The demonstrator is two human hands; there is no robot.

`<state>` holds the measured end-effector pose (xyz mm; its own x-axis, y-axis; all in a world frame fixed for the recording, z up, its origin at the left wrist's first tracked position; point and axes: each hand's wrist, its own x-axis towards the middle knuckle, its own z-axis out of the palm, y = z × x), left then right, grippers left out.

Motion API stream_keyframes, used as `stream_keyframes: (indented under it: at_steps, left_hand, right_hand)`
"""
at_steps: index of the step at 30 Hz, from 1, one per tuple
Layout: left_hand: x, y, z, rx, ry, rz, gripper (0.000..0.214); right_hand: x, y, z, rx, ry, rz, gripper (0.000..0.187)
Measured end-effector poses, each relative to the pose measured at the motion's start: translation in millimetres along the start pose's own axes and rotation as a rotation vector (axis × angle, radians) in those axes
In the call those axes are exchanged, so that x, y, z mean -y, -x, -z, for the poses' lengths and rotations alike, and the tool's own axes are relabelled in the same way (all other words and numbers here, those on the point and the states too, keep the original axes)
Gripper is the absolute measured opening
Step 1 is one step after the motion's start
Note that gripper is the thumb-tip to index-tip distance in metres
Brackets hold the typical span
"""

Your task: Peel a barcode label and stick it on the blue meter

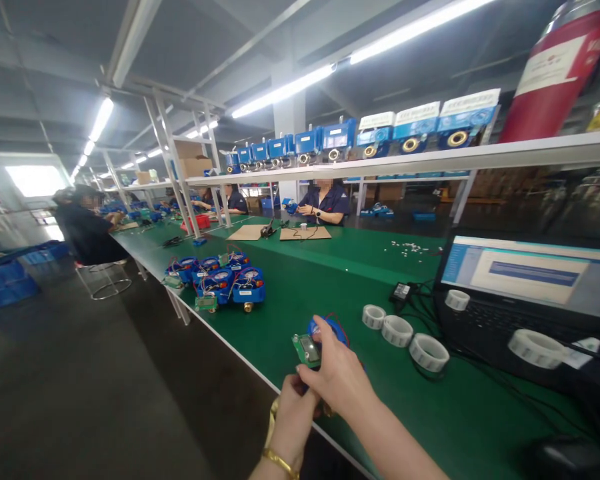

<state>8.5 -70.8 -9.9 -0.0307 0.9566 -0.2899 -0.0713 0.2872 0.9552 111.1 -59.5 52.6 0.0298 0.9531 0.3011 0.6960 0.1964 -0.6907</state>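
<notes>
A blue water meter (334,331) with red wires is at the near edge of the bench, mostly hidden behind my hands. A small green circuit board (300,347) with a grey display lies over its left side. My right hand (343,373) is closed around the board, thumb at the lower edge and index finger at the upper. Below it, my left hand (295,410) has its fingers curled at the underside of the meter; its fingertips are partly hidden.
More open blue meters (225,280) with wires and boards stand left on the green bench (290,273). Label rolls (397,331) and a laptop (530,287) are on the right. Finished meters line the shelf (300,172) above. A co-worker (325,203) sits opposite.
</notes>
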Motion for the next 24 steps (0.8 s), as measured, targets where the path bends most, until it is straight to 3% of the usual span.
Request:
stream_keyframes:
  at_steps: [2,4,7,9,14,24]
  left_hand:
    - [-2.2,-0.3,2.0,-0.003,-0.014,0.022,0.053]
    - [-3.7,-0.4,4.3,-0.005,-0.031,0.042,0.056]
    - [-3.8,-0.4,7.4,0.0,-0.032,0.053,0.063]
    - [-2.9,-0.8,9.1,0.013,-0.012,0.054,0.069]
    - [-1.0,-3.4,12.6,0.035,0.007,0.029,0.074]
    - [-5.2,-1.6,11.7,0.016,0.058,0.046,0.073]
  right_hand:
    - [-3.3,-6.8,6.8,-0.03,-0.189,-0.081,0.07]
    - [-8.8,-15.4,17.3,-0.05,-0.521,-0.256,0.057]
    - [-17.5,-25.6,34.9,0.007,-1.02,-0.537,0.032]
    - [-21.1,-28.2,43.1,0.05,-1.203,-0.627,0.025]
    - [-20.9,-27.1,46.2,0.026,-1.343,-0.691,0.023]
    - [-16.1,-26.4,45.6,0.039,-1.348,-0.677,0.025]
